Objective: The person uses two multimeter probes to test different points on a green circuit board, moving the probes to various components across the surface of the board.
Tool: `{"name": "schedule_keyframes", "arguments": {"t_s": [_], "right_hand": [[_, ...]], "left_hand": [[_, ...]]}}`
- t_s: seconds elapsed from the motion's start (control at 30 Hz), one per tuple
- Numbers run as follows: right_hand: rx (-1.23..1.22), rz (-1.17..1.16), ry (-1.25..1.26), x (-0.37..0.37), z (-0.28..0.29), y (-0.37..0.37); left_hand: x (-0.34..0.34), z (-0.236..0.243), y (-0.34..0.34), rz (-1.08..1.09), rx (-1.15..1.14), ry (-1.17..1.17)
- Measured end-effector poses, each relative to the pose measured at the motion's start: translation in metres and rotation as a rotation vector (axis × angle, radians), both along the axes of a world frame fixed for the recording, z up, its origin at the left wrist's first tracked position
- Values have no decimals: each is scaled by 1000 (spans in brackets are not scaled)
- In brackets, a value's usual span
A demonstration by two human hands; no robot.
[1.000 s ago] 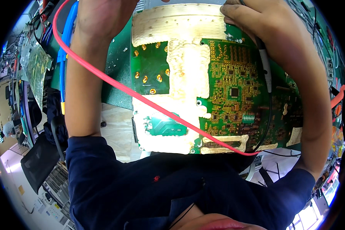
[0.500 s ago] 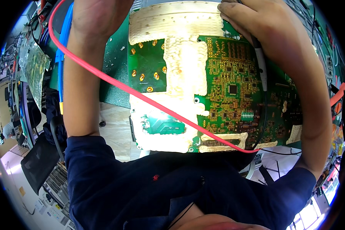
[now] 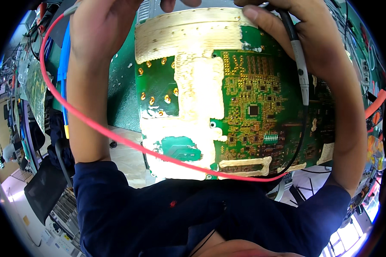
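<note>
A large green circuit board (image 3: 240, 103) lies before me, with thick cream-coloured bands built up across its left half, top and lower edge. My right hand (image 3: 313, 38) is closed round a black-and-grey test probe (image 3: 302, 73) over the board's upper right. From the probe's grey tail a black lead (image 3: 302, 137) curves down. My left hand (image 3: 96, 32) is at the board's upper left, its fingers partly cut off by the top edge. At its outer side shows the grey tail (image 3: 70, 10) of a second probe, whose red lead (image 3: 116, 133) sweeps across the board's lower left. Both probe tips are out of sight.
Under the board is a dark green mat (image 3: 126, 103) with small pale scraps. Blue tubing (image 3: 63, 73) runs beside my left forearm. A black chair (image 3: 45, 192) stands at lower left. An orange-red piece (image 3: 376, 104) and tangled cables line the right side.
The board appears slightly lower and further left. Both hands have shifted; fingertips now show at the top edge. The red lead hangs lower, and its grey tail has come into view.
</note>
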State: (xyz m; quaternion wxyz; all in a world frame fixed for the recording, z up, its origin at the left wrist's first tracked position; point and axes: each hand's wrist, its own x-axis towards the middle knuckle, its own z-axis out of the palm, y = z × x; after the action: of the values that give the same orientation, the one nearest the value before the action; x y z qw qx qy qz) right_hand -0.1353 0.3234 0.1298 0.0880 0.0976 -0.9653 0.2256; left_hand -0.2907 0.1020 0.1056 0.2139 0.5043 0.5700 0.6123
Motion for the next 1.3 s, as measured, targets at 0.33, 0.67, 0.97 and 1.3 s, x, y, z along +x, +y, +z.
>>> {"name": "schedule_keyframes", "arguments": {"t_s": [0.33, 0.67, 0.97, 1.3], "right_hand": [[-196, 155, 351, 3, -19, 16], [-264, 302, 318, 4, -14, 20], [-276, -202, 231, 8, 8, -2], [-164, 209, 205, 6, -21, 29]], "left_hand": [[6, -4, -2, -153, -205, 187], [24, -3, 2, -117, -202, 357], [43, -7, 13, -63, -112, 793], [73, -7, 10, 27, -266, 1006]]}}
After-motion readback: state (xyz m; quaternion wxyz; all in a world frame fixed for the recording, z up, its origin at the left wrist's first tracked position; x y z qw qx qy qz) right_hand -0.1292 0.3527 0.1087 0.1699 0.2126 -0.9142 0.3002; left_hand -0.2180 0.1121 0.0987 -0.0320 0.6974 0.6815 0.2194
